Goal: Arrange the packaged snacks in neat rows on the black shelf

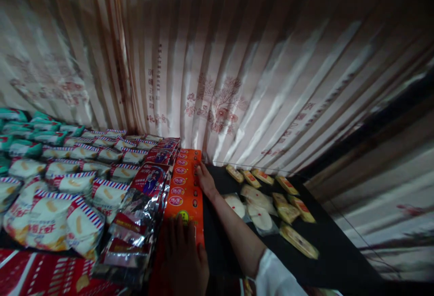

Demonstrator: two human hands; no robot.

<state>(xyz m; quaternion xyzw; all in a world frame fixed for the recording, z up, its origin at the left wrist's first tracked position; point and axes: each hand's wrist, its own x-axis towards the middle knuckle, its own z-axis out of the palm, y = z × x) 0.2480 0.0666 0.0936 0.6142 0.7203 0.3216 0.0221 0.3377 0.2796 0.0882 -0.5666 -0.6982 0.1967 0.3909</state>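
A row of overlapping orange snack packets (183, 180) with repeated oval logos runs away from me across the dark table. My left hand (185, 255) lies palm down on the near end of the row, its fingers stretched out and apart; it is in shadow. Farther along, my right hand (205, 182) rests against the row's right edge, fingers extended and touching the packets. Its underside is hidden. Against the row's left side lie dark red and silver packets (149, 179), also overlapping.
White snack bags (50, 217) with striped tops fill the left, with green bags (49, 137) behind them. A red printed package (44, 273) lies at the near left. Right of my arm, yellow packs (298, 241) and flat round white packs (261, 219) sit on the black tabletop (334, 251). A printed curtain (217, 61) hangs behind.
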